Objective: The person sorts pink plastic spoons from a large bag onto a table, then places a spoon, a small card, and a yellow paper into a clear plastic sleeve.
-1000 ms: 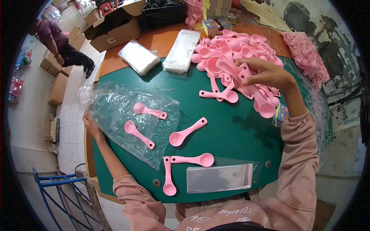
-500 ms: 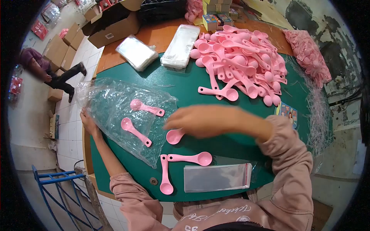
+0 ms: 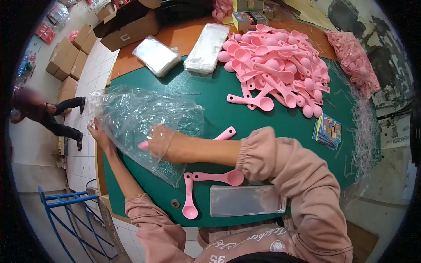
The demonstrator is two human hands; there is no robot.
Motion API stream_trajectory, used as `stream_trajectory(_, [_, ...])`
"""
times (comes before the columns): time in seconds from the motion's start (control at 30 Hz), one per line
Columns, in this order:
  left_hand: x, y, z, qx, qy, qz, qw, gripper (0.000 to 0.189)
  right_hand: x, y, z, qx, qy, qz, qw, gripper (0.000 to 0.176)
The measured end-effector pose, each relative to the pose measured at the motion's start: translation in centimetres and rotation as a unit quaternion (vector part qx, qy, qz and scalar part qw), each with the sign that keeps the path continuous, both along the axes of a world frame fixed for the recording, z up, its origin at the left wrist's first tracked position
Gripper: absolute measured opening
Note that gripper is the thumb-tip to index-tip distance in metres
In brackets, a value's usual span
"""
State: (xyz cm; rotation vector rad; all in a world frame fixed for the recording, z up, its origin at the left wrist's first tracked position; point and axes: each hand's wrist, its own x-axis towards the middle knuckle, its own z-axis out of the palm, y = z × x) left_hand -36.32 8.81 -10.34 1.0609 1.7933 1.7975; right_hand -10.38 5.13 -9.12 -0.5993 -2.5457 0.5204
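Observation:
My left hand (image 3: 100, 135) grips the edge of a large clear plastic bag (image 3: 131, 105) lying on the green table. My right hand (image 3: 164, 143) is inside the bag's opening, its fingers closed around a pink spoon (image 3: 144, 145) of which only one end shows. Beneath my right forearm, another pink spoon (image 3: 226, 133) is partly hidden. Nearer to me, one spoon (image 3: 189, 197) points toward my body and a second (image 3: 219, 177) lies crosswise. Beside them is a flat stack of clear sleeves (image 3: 245, 200).
A large heap of pink spoons (image 3: 276, 65) covers the back right, with printed cards (image 3: 329, 131) below it. Two stacks of clear bags (image 3: 157, 57) (image 3: 206, 48) lie at the back. A person (image 3: 44, 109) walks at the left, near a blue metal rack (image 3: 72, 199).
My right hand has moved left into the bag. The two spoons seen there before are no longer both visible. The person at the left has shifted lower in the view.

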Motion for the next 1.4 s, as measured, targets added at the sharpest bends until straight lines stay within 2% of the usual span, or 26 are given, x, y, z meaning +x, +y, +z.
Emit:
stream_trajectory(0.03, [-0.3,0.1,-0.3,0.000,-0.002,0.001,1.000,0.024,1.2,0.2,0.7,0.029,-0.001,0.080,0.996,0.025])
stream_trajectory(0.07, [-0.4,0.2,-0.6,0.005,-0.012,0.006,1.000,0.025,2.3,-0.2,0.9,0.029,-0.004,0.081,0.996,0.025])
stream_trajectory(0.13, [-0.4,0.2,-0.6,0.012,-0.021,0.009,1.000,0.025,3.7,-1.1,1.1,0.026,-0.055,-0.014,0.998,0.022])
stream_trajectory(0.23, [-0.1,0.2,-0.3,-0.023,-0.029,0.023,0.999,0.027,3.3,-1.9,0.7,-0.003,-0.068,0.009,0.998,0.021])
stream_trajectory(0.37, [0.1,0.1,0.0,-0.017,-0.022,0.051,0.998,0.028,3.9,-1.9,3.7,0.025,-0.089,0.029,0.995,0.019])
stream_trajectory(0.43, [0.3,0.0,0.0,-0.022,-0.010,0.058,0.998,0.027,5.5,-1.1,5.3,0.076,-0.121,0.139,0.980,0.018])
stream_trajectory(0.5, [0.6,0.0,0.1,-0.016,0.027,0.103,0.994,0.027,8.8,-1.3,5.4,-0.039,-0.060,0.084,0.994,0.015])
stream_trajectory(0.57, [0.9,-0.1,0.6,-0.009,0.004,0.112,0.994,0.029,11.9,-1.6,6.2,-0.131,-0.073,0.060,0.987,0.014])
stream_trajectory(0.6, [1.1,-0.2,0.6,-0.004,-0.018,0.122,0.992,0.030,13.0,-1.8,6.2,-0.131,-0.076,0.061,0.987,0.014])
stream_trajectory(0.67, [0.9,0.0,0.3,-0.013,-0.011,0.139,0.990,0.031,14.6,-2.3,5.9,-0.178,-0.143,-0.046,0.973,0.015])
stream_trajectory(0.7, [0.6,0.0,0.3,-0.021,-0.003,0.154,0.988,0.033,14.9,-2.7,5.8,-0.179,-0.142,-0.046,0.972,0.015])
stream_trajectory(0.77, [-1.1,0.5,-0.9,-0.018,0.029,0.170,0.985,0.035,15.2,-3.4,5.5,-0.154,-0.074,-0.025,0.985,0.032])
stream_trajectory(0.8, [-1.1,0.5,-1.0,-0.015,0.058,0.186,0.981,0.038,14.9,-4.1,5.6,-0.155,-0.074,-0.026,0.985,0.032])
stream_trajectory(0.9, [0.4,0.1,0.0,-0.033,0.052,0.189,0.980,0.040,12.9,-7.0,5.9,-0.111,-0.018,0.014,0.994,0.036])
stream_trajectory(0.97, [0.3,0.1,-0.1,-0.025,0.042,0.183,0.982,0.041,11.6,-8.4,5.6,-0.178,-0.059,-0.070,0.980,0.046])
stream_trajectory(1.0, [0.3,0.2,-0.1,-0.017,0.030,0.178,0.983,0.042,11.0,-8.8,5.6,-0.177,-0.058,-0.071,0.980,0.046])
stream_trajectory(1.1, [0.2,0.1,-0.1,-0.020,0.011,0.165,0.986,0.042,8.5,-10.2,5.1,-0.061,-0.174,-0.149,0.972,0.066])
stream_trajectory(1.2, [0.3,0.2,-0.1,-0.014,0.008,0.165,0.986,0.041,6.7,-11.1,3.8,-0.030,-0.131,-0.168,0.977,0.067])
stream_trajectory(1.4, [-2.1,0.7,-1.7,-0.032,0.065,0.164,0.984,0.041,6.2,-10.7,3.8,-0.120,-0.090,-0.105,0.983,0.056])
